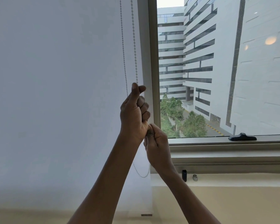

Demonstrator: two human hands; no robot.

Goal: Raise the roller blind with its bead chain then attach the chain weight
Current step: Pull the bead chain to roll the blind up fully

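Note:
A white roller blind (55,94) hangs lowered over the left part of the window, its bottom bar near the sill at the lower middle. Its white bead chain (134,42) runs down in two strands along the blind's right edge. My left hand (134,113) is shut on the chain, thumb and forefinger pinching one strand at the top. Just below it, my right hand (157,143) is also shut on the chain. The chain's loop (142,174) hangs beneath my wrists. A small black piece (184,175) and a small silver piece (195,177) stand on the sill.
The window frame post (153,62) stands right of the chain. Uncovered glass shows white buildings and trees outside. A black window handle (242,137) lies on the lower frame at the right. The cream sill (233,199) stretches below.

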